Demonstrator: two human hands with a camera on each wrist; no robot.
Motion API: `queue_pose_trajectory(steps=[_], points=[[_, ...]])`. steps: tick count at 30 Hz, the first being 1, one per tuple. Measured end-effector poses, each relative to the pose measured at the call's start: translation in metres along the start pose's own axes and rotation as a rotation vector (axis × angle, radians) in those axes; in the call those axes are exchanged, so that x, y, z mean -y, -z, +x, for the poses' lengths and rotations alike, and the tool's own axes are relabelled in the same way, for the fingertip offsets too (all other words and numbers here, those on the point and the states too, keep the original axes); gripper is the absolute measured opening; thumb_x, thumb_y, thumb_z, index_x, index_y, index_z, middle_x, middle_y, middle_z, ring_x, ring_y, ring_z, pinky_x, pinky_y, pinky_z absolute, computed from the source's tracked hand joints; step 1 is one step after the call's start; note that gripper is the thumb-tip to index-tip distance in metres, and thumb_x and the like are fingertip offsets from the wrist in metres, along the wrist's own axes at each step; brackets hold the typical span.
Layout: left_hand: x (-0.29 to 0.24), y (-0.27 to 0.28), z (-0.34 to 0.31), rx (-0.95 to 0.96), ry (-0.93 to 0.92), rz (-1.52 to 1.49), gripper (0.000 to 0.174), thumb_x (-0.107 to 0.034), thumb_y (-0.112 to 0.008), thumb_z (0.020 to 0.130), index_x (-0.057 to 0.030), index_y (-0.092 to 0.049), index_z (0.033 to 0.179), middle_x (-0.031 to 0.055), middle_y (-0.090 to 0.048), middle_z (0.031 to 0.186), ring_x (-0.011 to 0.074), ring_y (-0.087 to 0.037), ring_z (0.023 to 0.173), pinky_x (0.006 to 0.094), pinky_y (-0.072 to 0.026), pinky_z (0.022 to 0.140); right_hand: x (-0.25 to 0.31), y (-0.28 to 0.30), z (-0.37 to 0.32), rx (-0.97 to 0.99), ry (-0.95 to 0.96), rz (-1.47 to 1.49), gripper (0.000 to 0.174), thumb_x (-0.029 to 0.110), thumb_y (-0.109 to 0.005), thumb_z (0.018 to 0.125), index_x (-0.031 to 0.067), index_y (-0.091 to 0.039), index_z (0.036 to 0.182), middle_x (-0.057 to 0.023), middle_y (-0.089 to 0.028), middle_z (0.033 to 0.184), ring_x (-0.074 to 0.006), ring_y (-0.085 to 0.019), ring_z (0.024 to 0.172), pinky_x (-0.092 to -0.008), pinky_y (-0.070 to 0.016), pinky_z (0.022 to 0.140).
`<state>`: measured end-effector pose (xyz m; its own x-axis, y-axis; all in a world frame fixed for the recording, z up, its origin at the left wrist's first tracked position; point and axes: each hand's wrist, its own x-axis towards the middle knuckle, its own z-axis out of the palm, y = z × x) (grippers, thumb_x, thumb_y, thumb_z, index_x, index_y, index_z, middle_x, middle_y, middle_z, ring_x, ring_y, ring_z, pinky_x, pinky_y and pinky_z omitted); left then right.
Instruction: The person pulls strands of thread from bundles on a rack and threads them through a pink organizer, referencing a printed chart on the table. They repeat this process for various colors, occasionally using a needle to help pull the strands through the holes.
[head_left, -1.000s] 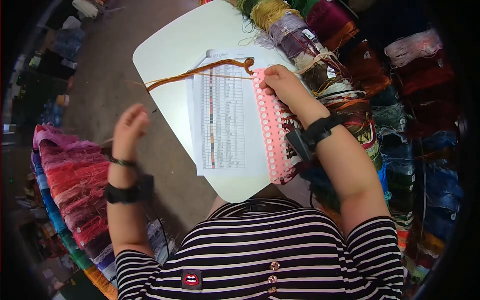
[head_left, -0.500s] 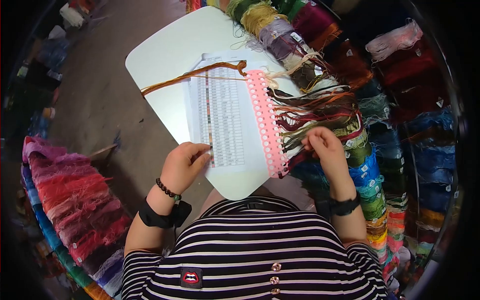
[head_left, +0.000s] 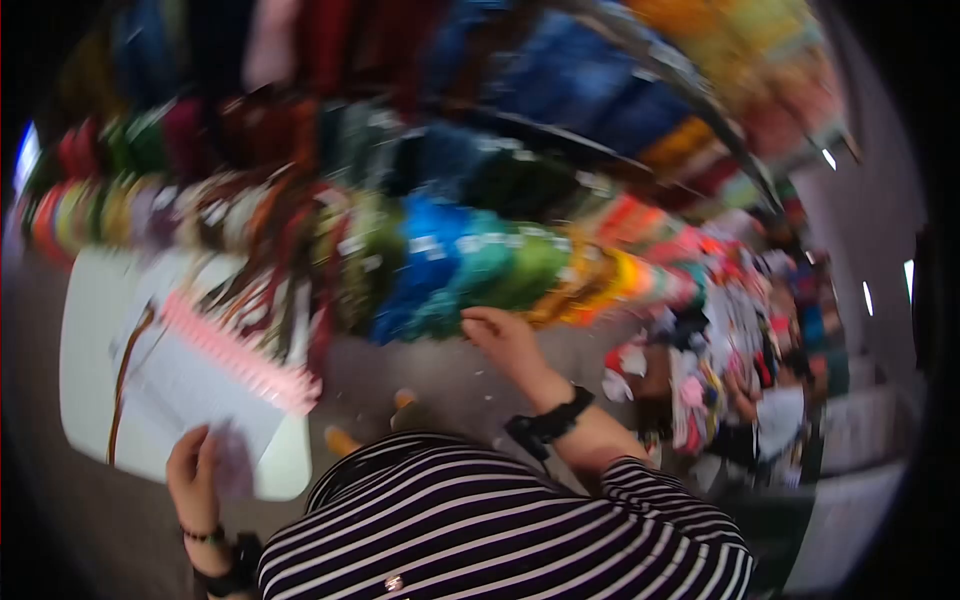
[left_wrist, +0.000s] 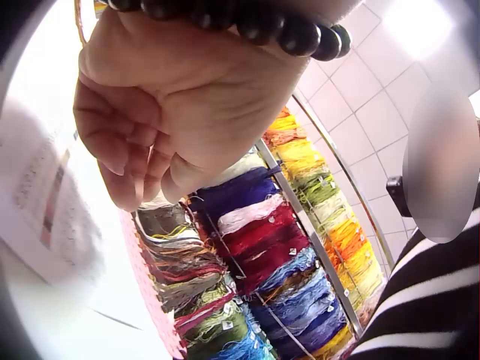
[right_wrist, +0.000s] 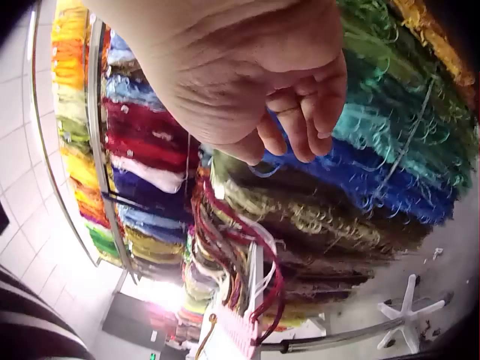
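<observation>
The left hand (head_left: pixel 195 480) is over the lower edge of the white table (head_left: pixel 290 470), by the printed sheet (head_left: pixel 200 385); in the left wrist view its fingers (left_wrist: pixel 124 161) hang loosely curled with nothing visible in them. Along the sheet lies the pink holed strip (head_left: pixel 230 350), with dark, red and white threads (head_left: pixel 285 270) tied to it. An orange-brown thread bundle (head_left: pixel 122 385) crosses the table's left part. The right hand (head_left: pixel 510 350) hovers by the green and yellow skeins, away from the table; its fingers (right_wrist: pixel 300 124) are loosely bent and appear empty.
Rows of coloured skeins (head_left: pixel 480 255) hang on racks behind the table. To the right stands a cluttered surface with papers (head_left: pixel 780 420) and colourful items. A white wheeled base (right_wrist: pixel 409 315) stands on the floor. The head view is blurred.
The head view has swung right, so the table now sits at the left. The right hand has moved away from the threads toward the hanging skeins; the left hand stays near the sheet.
</observation>
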<state>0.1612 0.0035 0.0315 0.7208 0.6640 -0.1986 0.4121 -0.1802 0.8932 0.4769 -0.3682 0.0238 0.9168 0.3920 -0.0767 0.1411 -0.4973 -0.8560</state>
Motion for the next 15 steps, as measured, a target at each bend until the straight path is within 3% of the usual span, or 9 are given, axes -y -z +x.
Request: queue_pose_trajectory(steps=[3,8,11,15], points=[[-0.035,-0.020,0.002,0.014,0.062,0.027,0.028,-0.017,-0.060,0.094,0.0020,-0.061,0.115,0.0056,-0.065,0.092,0.0093,-0.056,0.072,0.0209,-0.0446,0.061,-0.022,0.047,-0.002,-0.272,0.008,0.139,0.024,0.016,-0.067,0.090,-0.0016,-0.066,0.105,-0.0049,-0.069,0.088,-0.0092,-0.062,0.079,-0.0242,-0.0501,0.072],[-0.047,-0.056,0.010,0.011,-0.043,-0.008,0.031,-0.022,-0.058,0.096,0.0007,-0.060,0.117,0.0046,-0.065,0.091,0.0079,-0.056,0.070,0.0197,-0.0413,0.058,-0.067,0.107,0.007,-0.547,0.037,0.203,0.019,0.012,-0.067,0.089,-0.0013,-0.067,0.102,-0.0056,-0.068,0.085,-0.0091,-0.063,0.077,-0.0234,-0.0497,0.068],[-0.074,-0.092,0.010,0.052,-0.019,0.005,0.030,-0.021,-0.057,0.096,0.0002,-0.061,0.117,0.0039,-0.066,0.092,0.0076,-0.057,0.070,0.0201,-0.0415,0.058,-0.071,0.125,0.010,-0.588,0.085,0.108,0.018,0.009,-0.065,0.091,-0.0033,-0.066,0.104,-0.0013,-0.066,0.086,-0.0052,-0.059,0.078,-0.0204,-0.0478,0.069],[-0.097,-0.127,0.009,0.112,-0.048,0.013,0.027,-0.018,-0.057,0.095,-0.0006,-0.062,0.115,0.0038,-0.067,0.092,0.0071,-0.058,0.071,0.0200,-0.0426,0.059,-0.072,0.127,0.020,-0.613,0.110,-0.003,0.021,0.011,-0.069,0.087,-0.0001,-0.067,0.104,-0.0057,-0.068,0.088,-0.0084,-0.062,0.075,-0.0235,-0.0500,0.066]])
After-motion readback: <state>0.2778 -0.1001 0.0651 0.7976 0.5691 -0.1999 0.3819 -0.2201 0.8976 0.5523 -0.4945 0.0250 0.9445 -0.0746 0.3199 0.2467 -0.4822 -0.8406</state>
